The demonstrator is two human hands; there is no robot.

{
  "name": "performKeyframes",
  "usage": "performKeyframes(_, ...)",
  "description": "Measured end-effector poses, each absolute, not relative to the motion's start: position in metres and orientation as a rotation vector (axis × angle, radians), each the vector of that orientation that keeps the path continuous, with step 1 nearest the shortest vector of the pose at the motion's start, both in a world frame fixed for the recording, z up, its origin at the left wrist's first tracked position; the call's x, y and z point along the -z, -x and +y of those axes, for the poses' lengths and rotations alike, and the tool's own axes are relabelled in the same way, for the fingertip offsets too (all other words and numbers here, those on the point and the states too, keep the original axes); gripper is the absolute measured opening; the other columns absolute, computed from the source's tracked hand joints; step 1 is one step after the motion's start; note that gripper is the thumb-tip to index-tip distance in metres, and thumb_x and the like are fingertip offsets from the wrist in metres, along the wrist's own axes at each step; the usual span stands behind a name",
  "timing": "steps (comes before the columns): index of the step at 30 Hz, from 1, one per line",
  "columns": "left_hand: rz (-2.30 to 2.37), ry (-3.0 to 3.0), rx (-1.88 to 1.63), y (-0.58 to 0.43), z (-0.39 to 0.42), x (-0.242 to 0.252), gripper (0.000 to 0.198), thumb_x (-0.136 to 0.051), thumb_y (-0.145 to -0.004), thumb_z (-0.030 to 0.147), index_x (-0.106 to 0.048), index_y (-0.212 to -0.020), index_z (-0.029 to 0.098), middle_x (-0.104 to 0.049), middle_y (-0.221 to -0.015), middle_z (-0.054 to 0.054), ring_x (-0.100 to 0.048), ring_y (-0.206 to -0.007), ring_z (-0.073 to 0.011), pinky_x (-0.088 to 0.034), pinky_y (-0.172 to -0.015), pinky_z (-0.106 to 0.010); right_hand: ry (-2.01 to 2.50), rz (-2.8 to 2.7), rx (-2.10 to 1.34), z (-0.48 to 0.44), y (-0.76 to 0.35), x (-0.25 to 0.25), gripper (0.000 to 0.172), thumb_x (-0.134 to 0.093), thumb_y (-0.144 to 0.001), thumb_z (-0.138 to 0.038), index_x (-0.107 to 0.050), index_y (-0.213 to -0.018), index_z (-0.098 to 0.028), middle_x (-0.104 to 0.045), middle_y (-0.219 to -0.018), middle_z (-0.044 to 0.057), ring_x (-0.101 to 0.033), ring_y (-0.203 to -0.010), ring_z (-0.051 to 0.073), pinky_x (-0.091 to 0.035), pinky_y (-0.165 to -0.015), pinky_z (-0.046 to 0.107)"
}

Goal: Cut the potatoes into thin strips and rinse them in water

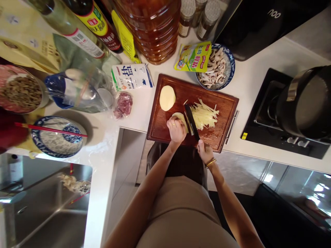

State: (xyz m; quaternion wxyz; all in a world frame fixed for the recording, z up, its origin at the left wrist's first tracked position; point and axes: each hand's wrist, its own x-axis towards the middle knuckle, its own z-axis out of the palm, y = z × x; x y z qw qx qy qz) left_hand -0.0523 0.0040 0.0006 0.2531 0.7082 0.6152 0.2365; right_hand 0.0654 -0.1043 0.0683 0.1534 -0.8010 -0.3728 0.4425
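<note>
My left hand (177,129) presses with curled fingers on a stack of potato slices (183,119), which it partly hides. In my right hand (205,151) is the handle of a dark-bladed kitchen knife (191,120); its blade stands at the right edge of the stack. Right of the blade lies a pile of potato shreds (206,114). A peeled potato piece (167,98), pale and oval, rests at the upper left of the brown wooden cutting board (178,82).
Behind the board are a bowl of sliced mushrooms (219,70), a seasoning packet (193,57) and a salt bag (131,76). Wrapped meat (123,105) lies left. A patterned bowl (49,137) with red chopsticks sits above the sink (51,206). A pot (307,103) stands on the stove at right.
</note>
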Motion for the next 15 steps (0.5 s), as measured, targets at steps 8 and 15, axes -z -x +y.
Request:
performKeyframes(8, 1.646, -1.979, -0.574, 0.054, 0.004, -0.003, 0.026, -0.05, -0.076, 0.032, -0.049, -0.093, 0.012, -0.05, -0.115, -0.024, -0.04, -0.118, -0.0357, -0.027, -0.099, -0.056, 2.348, -1.148, -1.171, -0.098, -0.06, -0.069, 0.059, -0.018, -0.088, -0.062, -0.048, -0.057, -0.023, -0.048, -0.049, 0.003, -0.052, -0.061, 0.018, -0.038, -0.057, 0.029)
performKeyframes(15, 1.517, -2.09, -0.521, 0.06, -0.006, -0.007, 0.038, -0.059, -0.07, 0.04, -0.05, -0.094, 0.012, -0.048, -0.12, -0.025, -0.037, -0.122, -0.0373, -0.024, -0.099, -0.057, 2.393, -1.136, -1.168, -0.1, -0.059, -0.068, 0.058, -0.019, -0.089, -0.06, -0.053, -0.062, -0.022, -0.052, -0.052, 0.004, -0.054, -0.063, 0.019, -0.04, -0.059, 0.03)
